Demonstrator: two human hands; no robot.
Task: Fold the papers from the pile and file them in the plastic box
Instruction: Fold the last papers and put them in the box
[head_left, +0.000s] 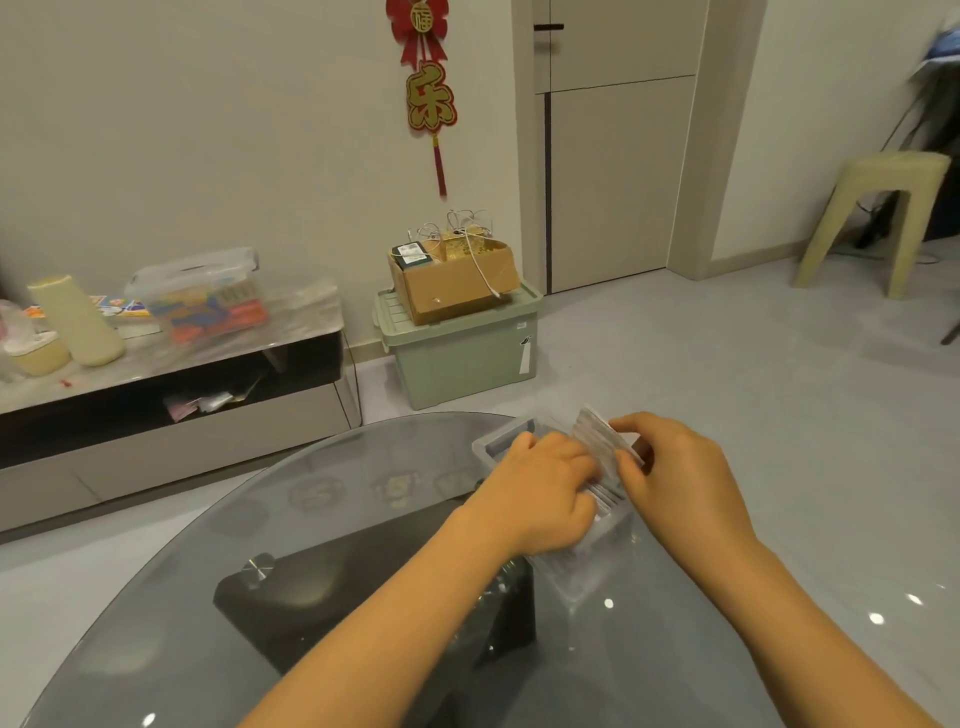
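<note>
Left hand (545, 493): palm down over the clear rectangular plastic box (498, 441), fingers curled down onto the tops of the folded white papers (605, 439) filed inside it. Whether the fingertips pinch a sheet or only press on the stack cannot be told; the view is blurred there.

Right hand (675, 467): at the right side of the same box, thumb and forefinger pinching the upper edge of the papers, which stand on edge and lean to the left. Both hands meet over the stack, almost touching.

Box: sits on the round smoked-glass table (260, 519), near its far right edge. A dark table base (311, 587) shows through the glass beneath it.

Beyond the table, on the grey floor: a pale green lidded storage bin (462, 348) against the wall, with an open brown cardboard carton (452, 283) holding white cables on top. To the left, a low TV cabinet (171, 395) carrying a clear container of coloured items (202, 296) and cream-coloured vessels (78, 327). On the wall above the bin hangs a red and gold knot ornament (428, 98). Far right: a cream plastic stool (878, 218).
</note>
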